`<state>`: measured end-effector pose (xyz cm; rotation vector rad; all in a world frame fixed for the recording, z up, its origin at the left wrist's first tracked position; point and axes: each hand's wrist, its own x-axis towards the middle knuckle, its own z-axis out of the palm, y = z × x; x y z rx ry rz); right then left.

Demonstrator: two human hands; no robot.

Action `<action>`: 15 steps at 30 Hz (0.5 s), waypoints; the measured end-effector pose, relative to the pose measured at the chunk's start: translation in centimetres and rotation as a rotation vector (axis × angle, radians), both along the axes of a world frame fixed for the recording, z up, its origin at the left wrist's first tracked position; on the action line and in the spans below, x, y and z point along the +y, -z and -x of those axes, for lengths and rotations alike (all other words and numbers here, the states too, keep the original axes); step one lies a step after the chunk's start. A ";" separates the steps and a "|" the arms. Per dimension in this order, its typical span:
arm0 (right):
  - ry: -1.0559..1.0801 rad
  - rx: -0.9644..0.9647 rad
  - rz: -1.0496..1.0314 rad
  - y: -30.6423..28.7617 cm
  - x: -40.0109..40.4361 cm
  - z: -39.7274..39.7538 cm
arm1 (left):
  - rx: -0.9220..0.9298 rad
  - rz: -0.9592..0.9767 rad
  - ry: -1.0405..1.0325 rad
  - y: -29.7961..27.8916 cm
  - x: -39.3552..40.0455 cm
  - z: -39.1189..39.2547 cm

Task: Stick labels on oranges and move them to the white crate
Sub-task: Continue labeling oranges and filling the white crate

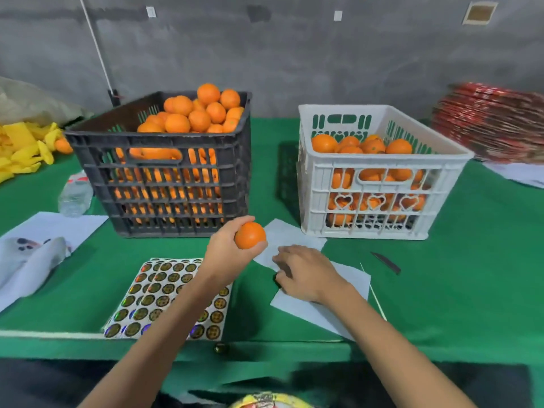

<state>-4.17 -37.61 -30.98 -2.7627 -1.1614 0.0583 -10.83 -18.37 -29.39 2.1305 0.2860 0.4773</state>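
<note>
My left hand [225, 250] grips an orange [250, 235] above the green table, just in front of the black crate [159, 172], which is heaped with oranges. My right hand [306, 272] hovers low over white backing paper [338, 301], fingers loosely curled; I cannot tell whether it pinches a label. A sheet of round shiny labels [153, 295] lies under my left forearm. The white crate [374, 184] stands at the right, partly filled with oranges.
A small dark knife [386, 262] lies right of the paper. A plastic bottle [75, 195] and white sheets [35, 245] sit at left, yellow wrappers [23, 148] at far left, red stacked packaging [494, 122] at far right. The table's front edge runs near my forearms.
</note>
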 end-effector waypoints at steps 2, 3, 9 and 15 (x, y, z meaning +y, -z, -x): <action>0.101 -0.125 -0.059 -0.6 -0.8 0.7 | 0.047 -0.039 0.036 0.3 -1.4 -0.2; 0.138 -0.175 -0.068 -0.6 -0.9 1.1 | 0.063 -0.072 0.048 0.4 -2.1 -0.4; 0.024 0.101 -0.037 0.1 -3.3 2.6 | 0.182 -0.140 0.016 0.6 -4.8 -1.1; 0.303 -0.135 -0.027 -1.6 -7.5 1.5 | 0.184 -0.011 0.193 0.9 -9.4 -1.5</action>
